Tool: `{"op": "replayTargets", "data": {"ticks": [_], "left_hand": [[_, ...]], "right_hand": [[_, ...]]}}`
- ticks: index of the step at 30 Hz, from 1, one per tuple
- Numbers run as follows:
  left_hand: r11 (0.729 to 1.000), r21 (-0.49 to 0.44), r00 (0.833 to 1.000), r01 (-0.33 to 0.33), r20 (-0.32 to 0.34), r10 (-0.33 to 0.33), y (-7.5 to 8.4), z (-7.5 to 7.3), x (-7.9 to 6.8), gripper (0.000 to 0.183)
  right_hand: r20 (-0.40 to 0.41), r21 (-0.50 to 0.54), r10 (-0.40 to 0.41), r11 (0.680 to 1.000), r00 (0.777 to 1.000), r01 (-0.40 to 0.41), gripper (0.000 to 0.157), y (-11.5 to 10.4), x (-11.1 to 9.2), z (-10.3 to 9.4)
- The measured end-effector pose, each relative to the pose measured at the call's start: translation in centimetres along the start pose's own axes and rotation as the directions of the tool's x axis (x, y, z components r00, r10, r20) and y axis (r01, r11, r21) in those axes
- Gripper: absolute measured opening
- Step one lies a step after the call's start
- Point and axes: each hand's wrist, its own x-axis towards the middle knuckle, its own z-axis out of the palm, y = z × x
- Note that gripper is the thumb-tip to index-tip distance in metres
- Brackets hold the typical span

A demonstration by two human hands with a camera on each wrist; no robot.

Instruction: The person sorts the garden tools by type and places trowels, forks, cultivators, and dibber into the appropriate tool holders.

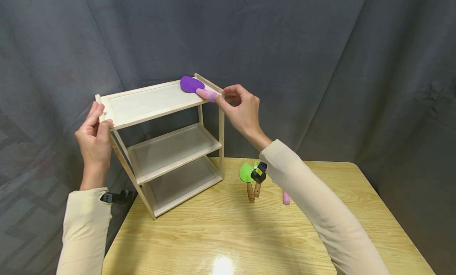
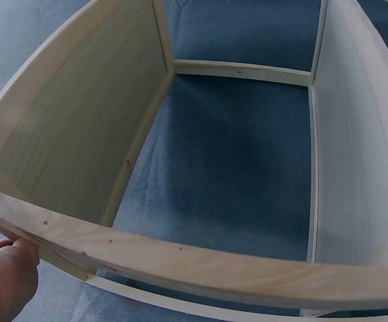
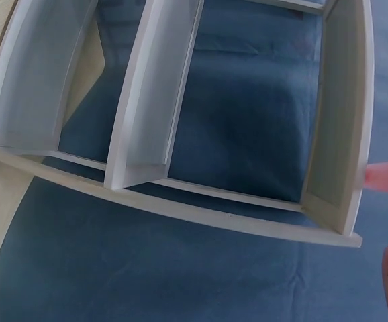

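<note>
Your left hand (image 1: 93, 141) grips the shelf (image 1: 149, 101); the purple spatula (image 1: 190, 84) looks light, best held by its handle (image 1: 204, 94), though I cannot tell if your right hand (image 1: 244, 110) pinches it.

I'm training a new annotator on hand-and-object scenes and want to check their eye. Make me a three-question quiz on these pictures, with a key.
1. Multiple choice: what colour is the head of the tool at the right end of the top board?
a) green
b) purple
c) orange

2. True or false: the left hand is holding the middle board.

3. Fill in the blank: the green broad-headed tool, to the right of the wooden rack, lies on the ____.

Key:
1. b, purple.
2. False; it grips the left end of the top board.
3. Table.
</note>
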Motion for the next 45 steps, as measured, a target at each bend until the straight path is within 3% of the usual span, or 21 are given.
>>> {"op": "replayTargets", "data": {"ticks": [11, 22, 30, 45], "left_hand": [[1.000, -0.006, 1.000, -0.002, -0.006, 0.002, -0.1, 0.0, 0.0, 0.045], [1.000, 0.006, 1.000, -0.006, -0.002, 0.006, 0.0, 0.1, 0.0, 0.045], [1.000, 0.009, 1.000, -0.004, -0.004, 0.004, -0.3, 0.0, 0.1, 0.045], [1.000, 0.010, 1.000, -0.001, -0.002, 0.001, -0.3, -0.1, 0.1, 0.045]], "right_hand": [[-0.007, -0.103, -0.124, 0.987, 0.992, 0.123, 0.029, 0.6, -1.0, -1.0], [0.075, -0.189, -0.225, 0.953, 0.972, 0.235, 0.033, 1.1, -2.4, -2.0], [0.161, -0.238, -0.235, 0.933, 0.958, 0.269, 0.038, 1.1, -3.6, -2.7], [0.247, -0.259, -0.233, 0.919, 0.940, 0.296, 0.040, 1.7, -5.5, -3.6]]}}
